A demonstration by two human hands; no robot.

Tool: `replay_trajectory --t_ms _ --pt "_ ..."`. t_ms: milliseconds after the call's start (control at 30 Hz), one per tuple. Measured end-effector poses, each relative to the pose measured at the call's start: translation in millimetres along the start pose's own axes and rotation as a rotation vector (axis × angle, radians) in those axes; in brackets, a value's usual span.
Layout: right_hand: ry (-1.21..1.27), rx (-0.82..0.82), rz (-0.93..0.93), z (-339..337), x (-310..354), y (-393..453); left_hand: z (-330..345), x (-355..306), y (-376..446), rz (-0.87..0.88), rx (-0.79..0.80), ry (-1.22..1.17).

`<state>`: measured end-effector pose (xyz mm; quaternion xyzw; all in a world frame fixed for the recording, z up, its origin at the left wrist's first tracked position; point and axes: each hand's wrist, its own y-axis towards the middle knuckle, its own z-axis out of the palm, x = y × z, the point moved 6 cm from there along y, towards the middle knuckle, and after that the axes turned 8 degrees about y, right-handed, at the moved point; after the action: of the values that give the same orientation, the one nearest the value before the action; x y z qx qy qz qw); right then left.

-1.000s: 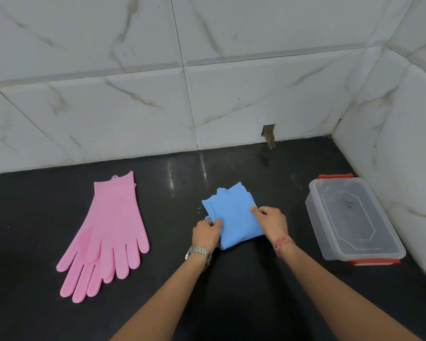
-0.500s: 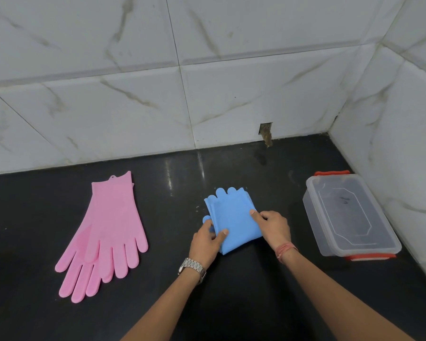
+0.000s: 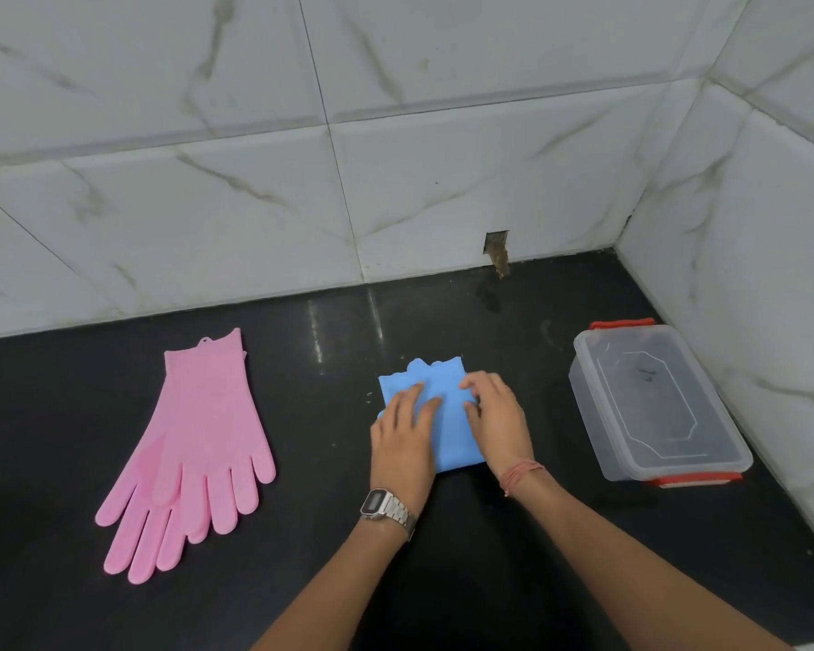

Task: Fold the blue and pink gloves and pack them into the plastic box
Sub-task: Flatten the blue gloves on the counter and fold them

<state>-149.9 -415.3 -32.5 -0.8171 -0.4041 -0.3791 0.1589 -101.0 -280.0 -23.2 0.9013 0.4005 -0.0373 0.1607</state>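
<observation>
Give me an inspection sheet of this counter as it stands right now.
Surface: black countertop, glossy, a few pale specks.
Job's things: blue gloves folded into a pad; pink gloves stacked flat, unfolded; plastic box with its lid on, red clips at both ends.
Clutter: nothing seen.
Hands: left hand and right hand both press flat on the blue gloves.
Cables: nothing seen.
Surroundings: marble-look wall tiles; a small notch at the wall's base.
</observation>
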Motion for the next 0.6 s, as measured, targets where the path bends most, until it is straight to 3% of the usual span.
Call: replay_trajectory --t_ms 100,200,600 --pt "-0.269 0.086 -0.150 13 7 -3 14 -6 3 0.052 0.088 0.035" --pt "-0.438 0.216 -0.183 27 -7 -11 35 2 -1 0.066 0.186 0.096" --pt "-0.480 0.322 -0.127 36 -23 -9 53 7 -2 0.081 0.278 0.156"
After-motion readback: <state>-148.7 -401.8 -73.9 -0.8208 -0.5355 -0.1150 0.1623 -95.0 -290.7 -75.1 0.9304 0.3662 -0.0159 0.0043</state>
